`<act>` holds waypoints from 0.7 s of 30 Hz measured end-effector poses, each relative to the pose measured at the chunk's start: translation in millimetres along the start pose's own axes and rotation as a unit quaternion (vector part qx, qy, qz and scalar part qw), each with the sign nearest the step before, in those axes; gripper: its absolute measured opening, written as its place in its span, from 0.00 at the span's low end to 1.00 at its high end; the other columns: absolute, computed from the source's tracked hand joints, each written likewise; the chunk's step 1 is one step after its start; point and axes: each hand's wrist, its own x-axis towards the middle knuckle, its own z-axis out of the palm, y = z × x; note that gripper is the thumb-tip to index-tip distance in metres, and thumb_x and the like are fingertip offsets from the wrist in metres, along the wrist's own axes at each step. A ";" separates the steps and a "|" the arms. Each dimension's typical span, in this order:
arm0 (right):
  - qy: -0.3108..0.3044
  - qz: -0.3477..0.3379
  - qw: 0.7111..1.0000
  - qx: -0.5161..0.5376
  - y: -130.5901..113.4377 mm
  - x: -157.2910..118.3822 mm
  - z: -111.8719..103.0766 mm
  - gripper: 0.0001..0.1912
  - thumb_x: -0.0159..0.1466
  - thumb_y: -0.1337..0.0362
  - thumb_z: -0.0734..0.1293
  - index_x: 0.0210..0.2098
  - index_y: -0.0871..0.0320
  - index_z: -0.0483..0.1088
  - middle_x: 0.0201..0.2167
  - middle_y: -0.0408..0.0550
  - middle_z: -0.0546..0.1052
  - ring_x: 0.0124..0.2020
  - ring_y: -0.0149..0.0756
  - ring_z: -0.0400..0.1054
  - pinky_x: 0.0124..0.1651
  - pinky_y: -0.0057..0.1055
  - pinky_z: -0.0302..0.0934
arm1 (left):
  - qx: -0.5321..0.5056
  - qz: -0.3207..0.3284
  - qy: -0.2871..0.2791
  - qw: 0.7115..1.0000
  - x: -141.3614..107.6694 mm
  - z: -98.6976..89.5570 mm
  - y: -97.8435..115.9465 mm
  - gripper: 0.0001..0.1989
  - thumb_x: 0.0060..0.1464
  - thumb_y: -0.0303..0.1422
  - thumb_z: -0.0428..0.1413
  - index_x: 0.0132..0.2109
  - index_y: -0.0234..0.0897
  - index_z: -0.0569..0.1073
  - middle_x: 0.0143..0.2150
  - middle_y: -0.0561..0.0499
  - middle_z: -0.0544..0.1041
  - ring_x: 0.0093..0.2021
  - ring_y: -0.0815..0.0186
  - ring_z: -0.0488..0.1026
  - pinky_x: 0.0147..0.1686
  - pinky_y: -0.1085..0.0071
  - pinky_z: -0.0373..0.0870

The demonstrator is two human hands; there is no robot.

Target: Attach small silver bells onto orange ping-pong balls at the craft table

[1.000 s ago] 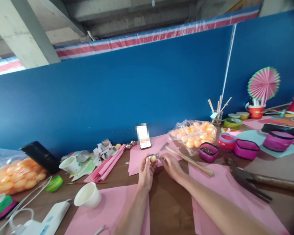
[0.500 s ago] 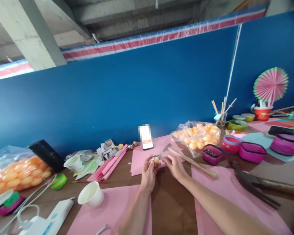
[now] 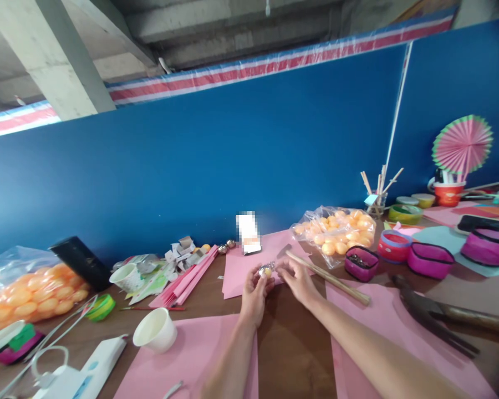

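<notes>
My left hand (image 3: 255, 293) is closed around a small ball (image 3: 266, 272), partly yellow-orange and partly covered in something shiny and silver. Beside it, my right hand (image 3: 297, 280) has its thumb and fingers drawn together at the silver edge; whether it grips that edge is too small to tell. Both hands are above the brown table, at the near edge of a pink paper sheet (image 3: 237, 277). Just right of them lies a small hammer (image 3: 330, 280) with a wooden handle.
A bag of orange balls (image 3: 336, 233) lies behind on the right, another (image 3: 37, 293) at far left. A large claw hammer (image 3: 436, 310) lies right, near purple containers (image 3: 430, 259). A white cup (image 3: 154, 331) and power strip (image 3: 100, 366) are left. A phone (image 3: 249, 235) stands behind the hands.
The ball has turned slightly in my left hand, with more silver showing on it. My right hand has barely moved, and the view has shifted a little.
</notes>
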 end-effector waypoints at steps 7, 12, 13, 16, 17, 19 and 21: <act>-0.005 0.003 1.000 0.022 0.4 0.1 1.5 0.08 0.57 0.61 0.60 0.29 0.59 0.66 0.25 0.43 0.71 0.27 0.31 0.65 0.31 0.27 0.60 | -0.004 0.000 -0.016 1.000 0.9 -0.4 -1.3 0.22 0.46 0.34 0.56 0.49 0.39 0.63 0.43 0.46 0.71 0.38 0.66 0.72 0.45 0.64 0.66; -0.041 0.002 0.999 0.030 -1.3 -0.1 1.7 0.09 0.55 0.60 0.63 0.29 0.59 0.68 0.29 0.44 0.72 0.32 0.32 0.66 0.37 0.29 0.60 | 0.003 0.008 -0.026 1.000 1.2 -1.3 -2.5 0.22 0.46 0.33 0.55 0.50 0.39 0.62 0.45 0.46 0.71 0.42 0.64 0.71 0.46 0.63 0.65; -0.052 0.009 0.998 0.040 -1.5 -0.1 1.7 0.09 0.55 0.59 0.63 0.30 0.59 0.68 0.29 0.44 0.72 0.32 0.33 0.66 0.37 0.29 0.60 | 0.003 0.011 -0.030 0.999 1.3 -1.5 -2.8 0.22 0.47 0.33 0.55 0.50 0.39 0.62 0.45 0.46 0.71 0.43 0.63 0.70 0.47 0.62 0.65; -0.074 0.021 0.995 0.063 0.1 0.3 1.4 0.09 0.55 0.59 0.63 0.30 0.59 0.68 0.29 0.44 0.72 0.32 0.33 0.66 0.37 0.30 0.61 | 0.005 0.019 -0.040 0.999 1.4 -1.7 -3.7 0.22 0.47 0.34 0.55 0.51 0.39 0.62 0.45 0.46 0.71 0.44 0.63 0.70 0.47 0.61 0.64; -0.077 0.022 0.994 0.068 1.3 0.5 1.4 0.09 0.55 0.59 0.63 0.30 0.59 0.68 0.29 0.44 0.72 0.32 0.33 0.66 0.37 0.30 0.61 | 0.008 0.021 -0.044 0.999 1.4 -1.7 -4.0 0.22 0.47 0.34 0.55 0.51 0.39 0.62 0.46 0.45 0.71 0.44 0.63 0.69 0.47 0.61 0.64; -0.077 0.025 0.994 0.076 4.1 1.0 1.4 0.09 0.55 0.59 0.64 0.30 0.59 0.69 0.29 0.44 0.72 0.32 0.33 0.66 0.37 0.30 0.61 | 0.024 0.025 -0.050 0.998 1.5 -1.6 -4.4 0.22 0.47 0.34 0.54 0.51 0.39 0.62 0.46 0.45 0.71 0.45 0.62 0.69 0.48 0.61 0.64; -0.076 0.028 0.994 0.080 6.1 1.2 1.5 0.09 0.55 0.59 0.64 0.30 0.59 0.69 0.29 0.45 0.72 0.32 0.33 0.66 0.36 0.30 0.61 | 0.051 0.035 -0.044 0.997 1.8 -1.7 -4.9 0.22 0.47 0.34 0.55 0.51 0.38 0.62 0.47 0.45 0.70 0.47 0.62 0.68 0.48 0.62 0.64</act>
